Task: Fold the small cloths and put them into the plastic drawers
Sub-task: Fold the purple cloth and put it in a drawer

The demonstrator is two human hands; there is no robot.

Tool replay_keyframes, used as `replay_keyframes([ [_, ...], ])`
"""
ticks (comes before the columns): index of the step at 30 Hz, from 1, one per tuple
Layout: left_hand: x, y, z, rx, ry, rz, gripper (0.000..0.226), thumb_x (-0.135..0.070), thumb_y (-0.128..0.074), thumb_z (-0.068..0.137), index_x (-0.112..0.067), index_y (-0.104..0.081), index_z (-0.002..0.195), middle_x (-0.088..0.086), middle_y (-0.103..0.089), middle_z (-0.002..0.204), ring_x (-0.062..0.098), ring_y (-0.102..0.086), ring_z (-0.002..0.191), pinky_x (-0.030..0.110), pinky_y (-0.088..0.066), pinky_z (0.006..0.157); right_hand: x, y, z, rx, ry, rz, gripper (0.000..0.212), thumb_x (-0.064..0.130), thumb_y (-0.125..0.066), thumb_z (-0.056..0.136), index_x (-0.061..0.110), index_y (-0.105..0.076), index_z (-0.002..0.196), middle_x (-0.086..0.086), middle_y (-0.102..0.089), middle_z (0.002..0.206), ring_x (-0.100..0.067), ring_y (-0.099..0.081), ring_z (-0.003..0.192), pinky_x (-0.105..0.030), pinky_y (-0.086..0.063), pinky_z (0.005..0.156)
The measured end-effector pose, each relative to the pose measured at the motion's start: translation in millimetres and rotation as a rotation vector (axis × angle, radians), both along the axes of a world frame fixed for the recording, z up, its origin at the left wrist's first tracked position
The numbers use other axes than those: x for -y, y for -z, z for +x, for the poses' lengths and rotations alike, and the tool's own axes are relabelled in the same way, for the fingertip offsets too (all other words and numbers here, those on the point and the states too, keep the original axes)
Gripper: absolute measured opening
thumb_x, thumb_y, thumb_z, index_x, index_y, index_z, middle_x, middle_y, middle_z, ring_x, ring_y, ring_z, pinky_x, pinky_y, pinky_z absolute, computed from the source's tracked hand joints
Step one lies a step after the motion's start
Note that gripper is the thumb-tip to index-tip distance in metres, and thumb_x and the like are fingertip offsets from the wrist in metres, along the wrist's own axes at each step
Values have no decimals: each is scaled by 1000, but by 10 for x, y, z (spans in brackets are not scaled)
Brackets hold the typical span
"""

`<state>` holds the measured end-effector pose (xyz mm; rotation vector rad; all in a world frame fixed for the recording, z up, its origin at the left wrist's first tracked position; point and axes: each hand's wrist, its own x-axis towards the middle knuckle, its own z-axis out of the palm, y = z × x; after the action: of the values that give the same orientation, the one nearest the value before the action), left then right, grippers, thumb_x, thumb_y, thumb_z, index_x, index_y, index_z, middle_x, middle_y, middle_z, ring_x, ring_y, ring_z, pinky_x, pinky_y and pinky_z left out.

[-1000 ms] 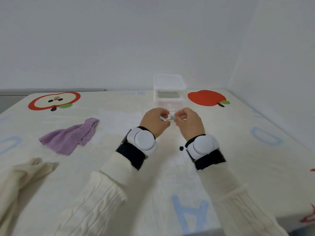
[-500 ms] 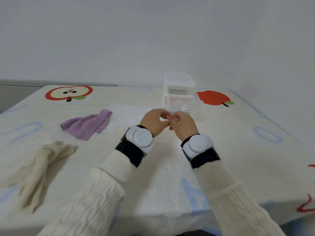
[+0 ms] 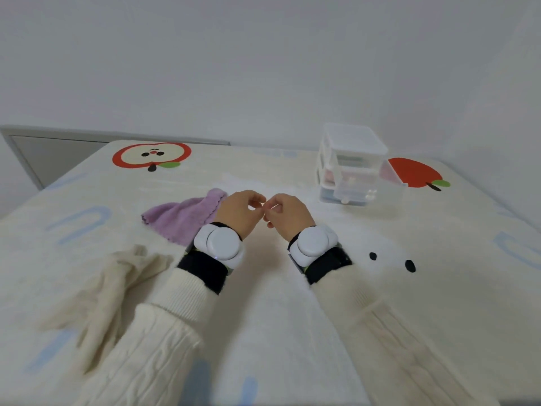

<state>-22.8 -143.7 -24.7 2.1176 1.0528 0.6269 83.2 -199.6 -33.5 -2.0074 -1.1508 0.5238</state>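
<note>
Two cloths are left loose on the mat (image 3: 439, 288): a purple cloth (image 3: 181, 213) lies crumpled toward the middle, just behind the left hand (image 3: 238, 212), and a cream cloth (image 3: 111, 288) is spread rumpled near the left edge. The drawers (image 3: 349, 165) stand toward the far right corner, beside a printed red apple (image 3: 412, 171); coloured shapes, possibly cloths already stored, are seen dimly through the clear plastic, and whether any drawer is pulled out cannot be told.

Both hands are held together above the middle of the mat, the right hand (image 3: 288, 215) fingertip to fingertip with the left. The fingers are curled inward and nearly closed; nothing is seen gripped in either hand, though something tiny between the tips cannot be ruled out. No cloth is touched. The purple cloth is judged the likelier next pick, since it lies nearest the left hand, and it would need flattening before any fold is made.
</note>
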Motion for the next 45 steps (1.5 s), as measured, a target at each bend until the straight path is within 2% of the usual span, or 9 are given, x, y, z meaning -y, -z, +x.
replay_keyframes([
  [8,-628,355,-211,-156,-293,172,32,-12,-51,85,-14,-63,115,12,-58,119,30,-58,105,34,-46,85,-457,162,-90,-57,-86,-53,13,15,-49,85,23,-58,90,-3,-70,97,-27,-70,88,-34,-51,75],
  [19,-841,498,-369,-450,-440,271,32,-30,-45,93,-22,-61,119,10,-56,120,32,-49,114,41,-41,90,-576,532,-59,-30,-53,83,14,15,-55,84,25,-63,89,10,-64,80,-18,-65,85,-36,-53,82],
  [24,-779,439,-329,-220,-320,300,24,-29,-45,93,-16,-63,104,8,-66,106,30,-59,99,41,-47,86,-584,534,-107,-56,-57,199,23,15,-56,86,21,-58,108,4,-59,100,-15,-60,79,-29,-50,77],
  [27,-637,395,-262,26,-184,216,20,-29,-47,95,-13,-57,99,6,-70,94,26,-63,89,38,-51,81,-579,521,-74,-86,-35,298,40,12,-62,84,23,-50,121,1,-46,123,-9,-52,98,-19,-44,83],
  [29,-562,376,-243,155,-85,159,14,-26,-47,96,-14,-54,96,-1,-67,85,16,-62,80,20,-49,76,-563,502,-34,-147,-42,339,45,13,-64,84,26,-49,124,4,-43,129,-9,-47,111,-19,-40,90],
  [31,-534,347,-240,242,-36,141,9,-22,-47,96,-16,-53,94,-9,-60,78,2,-56,73,6,-40,68,-555,464,1,-173,-74,350,36,15,-66,83,25,-57,117,7,-46,125,-10,-44,119,-24,-38,99],
  [35,-501,333,-236,317,-34,54,11,-29,-54,93,-18,-54,96,-11,-57,72,1,-53,66,4,-40,57,-502,371,40,-301,-131,363,12,12,-66,84,24,-66,85,-2,-60,120,-12,-55,114,-22,-40,92],
  [41,-568,310,-344,280,-114,112,22,-18,-69,79,-19,-57,98,-1,-62,79,11,-58,58,19,-49,54,-482,288,184,-416,-30,479,23,-3,-57,84,20,-61,82,1,-65,83,-13,-61,79,-29,-53,76],
  [45,-660,233,-461,370,-168,116,12,-11,-61,81,-22,-64,86,-12,-64,75,-14,-55,60,0,-40,57,-419,211,295,-305,114,590,21,0,-57,80,15,-67,89,7,-64,79,-9,-58,77,-29,-49,72],
])
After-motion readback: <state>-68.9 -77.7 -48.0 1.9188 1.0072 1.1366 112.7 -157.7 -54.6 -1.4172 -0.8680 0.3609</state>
